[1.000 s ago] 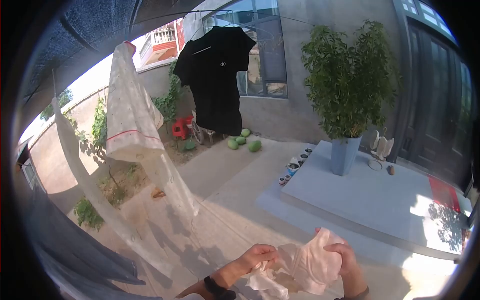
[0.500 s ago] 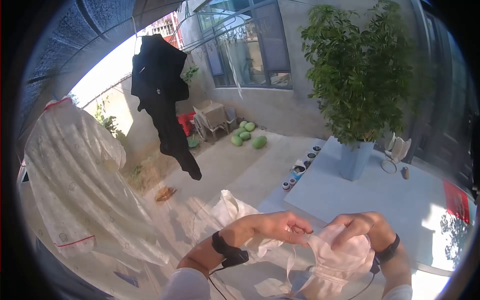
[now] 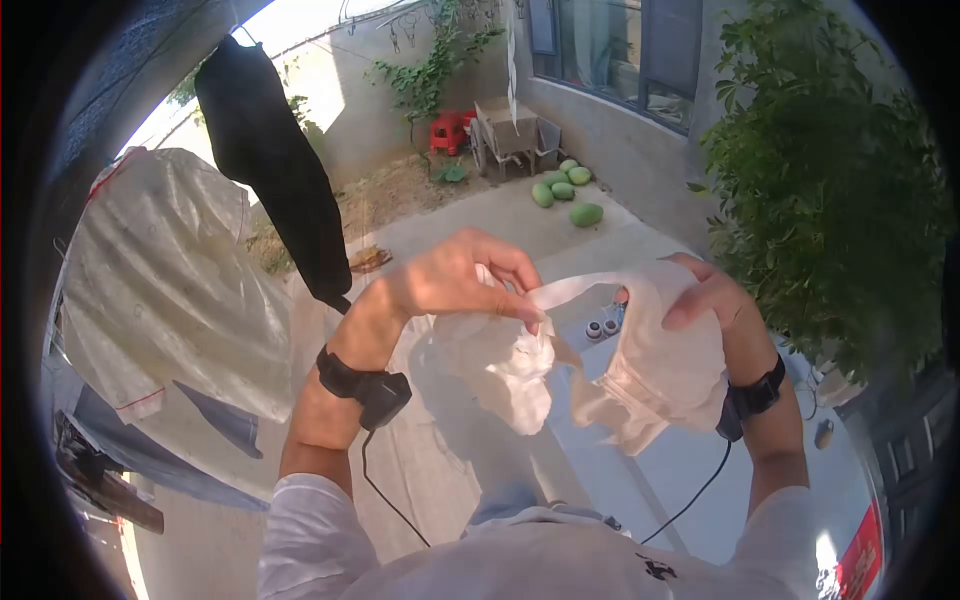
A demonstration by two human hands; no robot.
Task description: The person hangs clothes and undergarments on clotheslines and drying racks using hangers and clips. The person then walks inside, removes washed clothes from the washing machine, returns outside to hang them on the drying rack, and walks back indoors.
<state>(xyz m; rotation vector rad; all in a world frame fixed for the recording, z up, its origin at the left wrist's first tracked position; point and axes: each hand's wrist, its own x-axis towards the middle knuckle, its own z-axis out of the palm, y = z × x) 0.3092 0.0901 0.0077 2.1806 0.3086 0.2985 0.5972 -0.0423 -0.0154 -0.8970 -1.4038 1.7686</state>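
A pale pink bra point(image 3: 668, 375) is stretched between my two hands at chest height. My left hand point(image 3: 465, 275) pinches its strap near the middle, with thumb and fingers closed together. Below that hand hangs a crumpled, sunlit part of the same cloth. On the other side, my right hand point(image 3: 708, 298) grips the top of a cup, thumb on the near face and most fingers hidden behind the fabric. A loop of strap spans the gap between the hands.
Black trousers point(image 3: 270, 160) and a pale patterned cloth point(image 3: 180, 280) hang at left. A leafy potted plant point(image 3: 820, 190) stands at right by a light blue surface point(image 3: 640, 500). Farther off are several green melons point(image 3: 586, 214), a cart point(image 3: 507, 132) and a red stool point(image 3: 447, 132).
My view has tilted down and turned left. Both hands have risen with the bra, and my left hand has moved farther from my right, drawing the strap out between them.
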